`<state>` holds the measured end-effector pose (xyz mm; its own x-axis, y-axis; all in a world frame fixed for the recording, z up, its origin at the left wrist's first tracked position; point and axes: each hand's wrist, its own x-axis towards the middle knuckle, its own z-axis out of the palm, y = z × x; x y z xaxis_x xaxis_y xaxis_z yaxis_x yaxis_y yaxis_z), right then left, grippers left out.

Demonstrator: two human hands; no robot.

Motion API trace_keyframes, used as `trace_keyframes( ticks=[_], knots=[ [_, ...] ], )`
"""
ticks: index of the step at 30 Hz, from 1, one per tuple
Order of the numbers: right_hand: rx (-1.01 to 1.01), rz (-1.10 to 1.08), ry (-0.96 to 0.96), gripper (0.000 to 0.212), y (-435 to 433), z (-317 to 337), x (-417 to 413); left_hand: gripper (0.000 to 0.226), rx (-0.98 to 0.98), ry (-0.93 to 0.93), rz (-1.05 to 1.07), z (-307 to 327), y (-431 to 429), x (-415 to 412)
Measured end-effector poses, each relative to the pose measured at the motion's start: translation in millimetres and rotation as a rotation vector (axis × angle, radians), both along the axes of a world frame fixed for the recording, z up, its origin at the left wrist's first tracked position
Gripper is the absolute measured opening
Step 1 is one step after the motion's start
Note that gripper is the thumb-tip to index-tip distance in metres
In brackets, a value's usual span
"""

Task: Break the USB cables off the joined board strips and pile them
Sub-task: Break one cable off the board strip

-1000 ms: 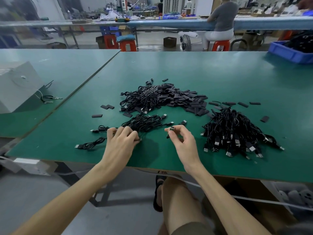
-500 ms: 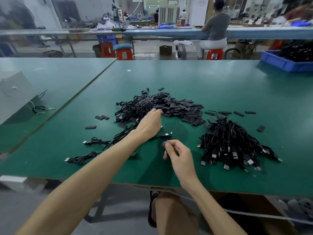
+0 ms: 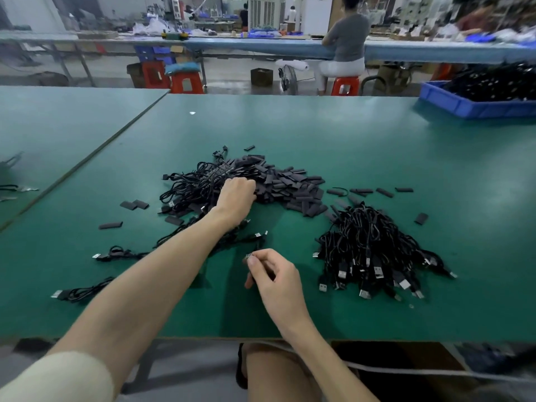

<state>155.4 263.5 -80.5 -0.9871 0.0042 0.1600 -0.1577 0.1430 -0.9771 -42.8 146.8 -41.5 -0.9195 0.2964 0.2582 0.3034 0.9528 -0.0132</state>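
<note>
Two cable piles [image 3: 374, 250] well inside table edge [image 3: 203, 338]

Dim, even light — blurred, warped edges

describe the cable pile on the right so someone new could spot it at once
On the green table, look right of the right hand. The cable pile there is a heap of black cables with silver USB plugs fanned toward the near edge. Unlike the back heap under the left hand, it has no mound of flat black pieces.
</note>
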Motion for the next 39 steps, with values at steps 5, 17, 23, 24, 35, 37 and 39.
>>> trace_keyframes(
  ticks=[5, 17, 23, 24, 35, 37, 39],
  knots=[
    [-0.015, -0.010, -0.001, 0.015, -0.6, 3.6, 2.5, 0.020, -0.062, 0.040, -0.132, -4.9, -2.1, 28.6],
    [-0.082, -0.038, -0.022, 0.018, -1.2, 9.2, 7.7, 0.021, 0.441, 0.025, -0.037, -1.0, -20.5, 107.7],
    [-0.073, -0.049, -0.019, 0.017, -0.4, 8.6, 8.4, 0.012, 0.465, -0.061, 0.023, 7.5, -20.9, 118.7],
    [-0.074, -0.051, -0.011, 0.017, -0.2, 8.3, 8.3, 0.011, 0.482, -0.078, 0.025, 8.5, -21.8, 119.6],
    [-0.131, -0.086, -0.030, 0.012, 3.7, -0.1, 2.2, 0.028, 0.659, -0.130, -0.184, 3.4, -41.2, 160.7],
    [-0.131, -0.071, -0.024, 0.010, 3.8, -0.8, 2.1, 0.036, 0.682, -0.194, -0.216, -2.9, -42.2, 171.8],
    [-0.126, -0.042, -0.017, 0.009, 4.0, -1.4, 2.7, 0.031, 0.792, -0.238, -0.172, -10.0, -43.5, 177.6]
  ],
)
